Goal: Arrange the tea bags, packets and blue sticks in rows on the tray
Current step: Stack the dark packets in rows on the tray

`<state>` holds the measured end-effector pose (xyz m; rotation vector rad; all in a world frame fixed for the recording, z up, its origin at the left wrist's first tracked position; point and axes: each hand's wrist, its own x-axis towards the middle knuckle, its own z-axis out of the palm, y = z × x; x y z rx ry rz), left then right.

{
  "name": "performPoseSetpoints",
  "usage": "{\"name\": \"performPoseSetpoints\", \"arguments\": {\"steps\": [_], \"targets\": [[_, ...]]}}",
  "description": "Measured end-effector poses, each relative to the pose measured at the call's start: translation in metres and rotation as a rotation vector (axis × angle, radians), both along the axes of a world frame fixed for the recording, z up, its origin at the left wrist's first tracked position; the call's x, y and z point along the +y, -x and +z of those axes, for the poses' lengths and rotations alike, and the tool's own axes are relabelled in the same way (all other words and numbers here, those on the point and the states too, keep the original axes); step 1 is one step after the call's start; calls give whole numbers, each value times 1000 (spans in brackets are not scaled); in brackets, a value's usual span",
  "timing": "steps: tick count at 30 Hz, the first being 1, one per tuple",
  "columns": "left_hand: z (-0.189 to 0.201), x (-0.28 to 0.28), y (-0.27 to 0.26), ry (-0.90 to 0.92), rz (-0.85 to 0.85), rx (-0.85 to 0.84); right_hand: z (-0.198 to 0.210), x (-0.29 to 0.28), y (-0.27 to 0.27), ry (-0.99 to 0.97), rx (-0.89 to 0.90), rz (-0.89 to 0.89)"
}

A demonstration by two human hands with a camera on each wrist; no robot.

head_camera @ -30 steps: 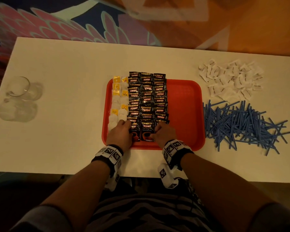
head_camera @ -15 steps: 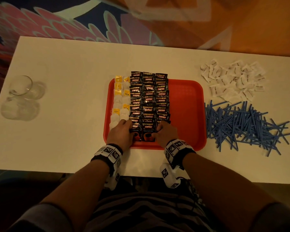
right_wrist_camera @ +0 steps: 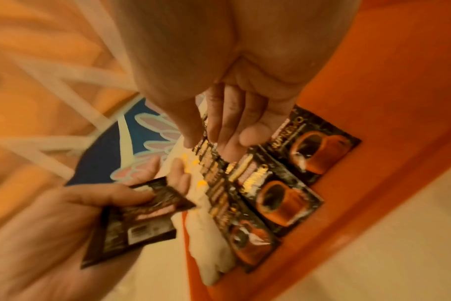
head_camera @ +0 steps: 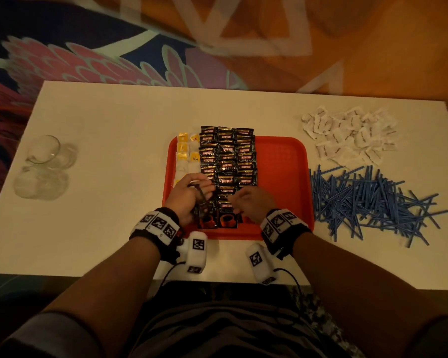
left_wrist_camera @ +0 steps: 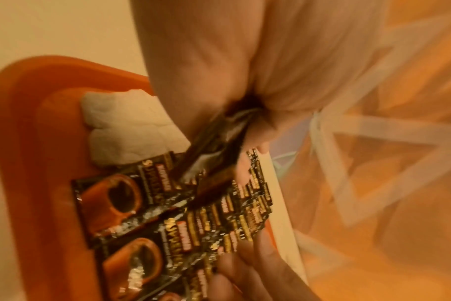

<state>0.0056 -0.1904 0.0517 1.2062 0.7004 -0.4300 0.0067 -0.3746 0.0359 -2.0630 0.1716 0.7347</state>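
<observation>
Head view: left hand [head_camera: 189,195] pinches a black coffee packet [head_camera: 201,202] lifted above the red tray's [head_camera: 282,177] near-left corner; right hand [head_camera: 251,202], fingers loosely extended and holding nothing, hovers beside it over the packet rows [head_camera: 228,161].

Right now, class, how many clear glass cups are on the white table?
2. The farther glass cup sits near the left edge of the white table, and the nearer glass cup is just in front of it. Both are well left of the red tray. None seems hidden.
</observation>
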Motion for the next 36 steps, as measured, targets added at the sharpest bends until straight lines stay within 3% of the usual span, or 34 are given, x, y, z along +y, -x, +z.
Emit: {"name": "performPoseSetpoints", "arguments": {"steps": [2,4,9,14,16,19,22,24,27,32,36], "targets": [[10,-3,-4,128,-38,-41,13,5,-5,-108,-3,-21],[17,-6,-6,135,-93,-85,22,6,-9,-198,9,-74],[21,-14,-12,-274,-191,-198,34,-1,-14,-236,41,-119],[26,-24,-12,-364,-159,-205,35,-8,-18,-191,-90,-224],[24,-23,-14,-323,-132,-85,34,-11,-21,-152,-172,-325],[26,-20,-15,-96,-205,111,30,-13,-23,-145,-229,-341],[27,-24,-16,-89,-370,61,33,-12,-21,-193,-228,-291],[23,-27,-17,-159,-318,-21,35,-12,-21,-253,-198,-317],[19,-28,-19,-247,-218,-97,33,-14,-20,-389,-11,-389],[26,-34,-16,-194,-222,-127,28,-17,-15,-105,-36,-176],[25,-41,-12,-250,-221,-83,32,-18,-10,-40,-66,-132]]}}
